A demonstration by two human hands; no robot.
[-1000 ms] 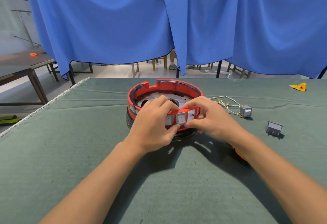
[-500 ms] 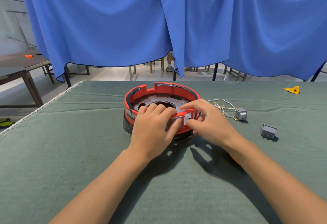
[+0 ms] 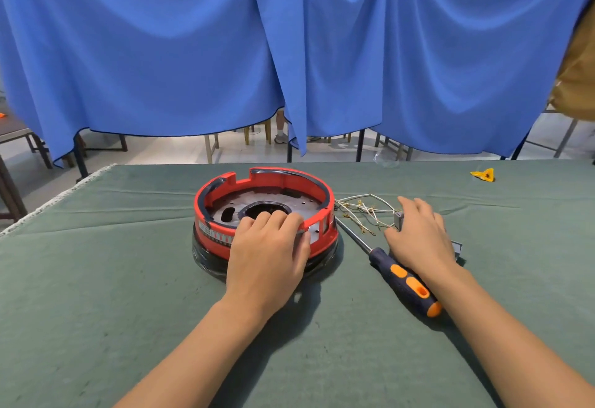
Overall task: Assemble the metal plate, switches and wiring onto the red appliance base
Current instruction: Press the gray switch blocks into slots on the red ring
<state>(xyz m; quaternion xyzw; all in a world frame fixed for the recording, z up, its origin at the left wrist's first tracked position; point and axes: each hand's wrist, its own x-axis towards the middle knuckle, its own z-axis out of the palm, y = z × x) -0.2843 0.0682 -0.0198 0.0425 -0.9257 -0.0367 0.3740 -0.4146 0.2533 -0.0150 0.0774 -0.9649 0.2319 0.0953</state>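
**The loose switch and its wires may be pulled the wrong way**

The red base [image 3: 267, 214] stands on the green counter [image 3: 96, 279], with the metal plate [image 3: 257, 206] lying inside its ring. The left hand [image 3: 267, 253] rests over the near wall of the base, its fingers [image 3: 273, 219] curled over the rim and gripping it, so the front openings are mostly hidden. I cannot tell how many switches sit there.

The right hand [image 3: 418, 237] is well to the right of the base, over a small grey switch [image 3: 399, 221] that is joined to a tangle of thin wires [image 3: 360, 211]. Its fingers bend down around the switch, but I cannot tell whether they already pinch it or only touch it. A second grey part [image 3: 457, 248] shows just at the edge of this hand. A screwdriver [image 3: 399, 275] lies between the base and the right arm, its tip pointing toward the base.

From here I see some risks. If the switch is lifted fast, the wires could catch on the screwdriver shaft or on each other, and a thin terminal could bend. The wrist could also roll the screwdriver away. If the left hand loosens its hold, pushing a switch into the wall may slide the base on the cloth.
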